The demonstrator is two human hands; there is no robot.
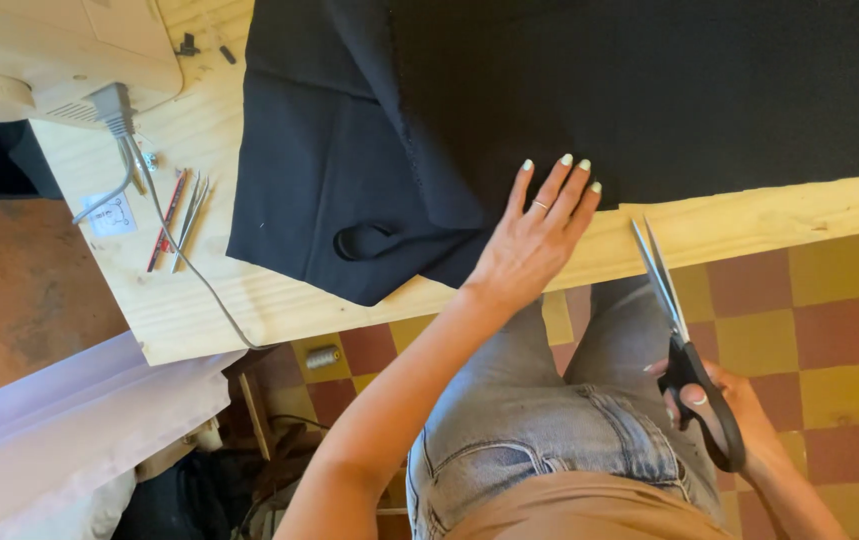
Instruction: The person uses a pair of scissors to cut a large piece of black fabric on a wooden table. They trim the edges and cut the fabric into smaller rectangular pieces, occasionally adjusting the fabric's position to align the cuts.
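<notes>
Nearest, the right hand point(724, 405) grips the black handles of the scissors point(677, 335), blades barely parted and tips just reaching the bench point(749, 215) edge, short of the cloth. Beyond it, the left hand point(539, 235) lies flat with fingers spread on the near edge of the black fabric point(569, 90), which covers most of the bench. To cut well, I judge, keep that palm pressing the cloth smooth, fingers well clear of the blades; farther left sit a sewing machine point(49, 55) and small tools point(179, 215).
</notes>
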